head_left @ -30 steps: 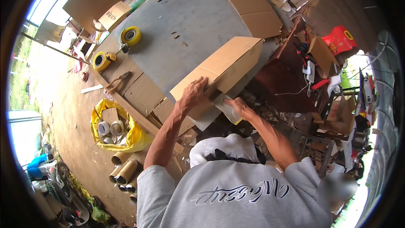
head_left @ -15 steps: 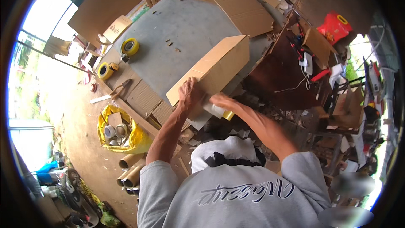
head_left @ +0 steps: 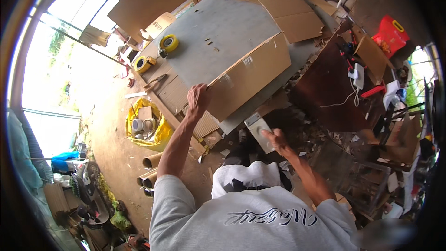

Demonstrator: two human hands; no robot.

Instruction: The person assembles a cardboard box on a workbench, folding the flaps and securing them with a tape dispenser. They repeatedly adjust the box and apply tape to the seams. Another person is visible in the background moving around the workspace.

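A long cardboard box [head_left: 253, 79] lies slantwise on the grey tabletop, its broad brown side toward me. Small pale shiny patches show near its upper edge. My left hand [head_left: 199, 98] is closed on the box's near left corner, fingers curled at the top edge. Apart from the box, over the near side of the table, my right hand [head_left: 277, 142] grips a flat, pale rectangular tool [head_left: 260, 132] with a greyish metal-like end. The tool's exact kind cannot be made out.
Two yellow tape rolls [head_left: 168, 43] and pliers [head_left: 155, 81] lie on the table's left side. Flattened cardboard [head_left: 292, 14] covers the far right. Below left stand a yellow sack [head_left: 160, 135] and cardboard tubes [head_left: 152, 160]. A dark red board [head_left: 325, 88] is at right; scraps litter the floor.
The box has tipped, so its broad side now faces me. My right hand has drawn the pale tool away from the box, toward me and right. My left hand has shifted to the corner.
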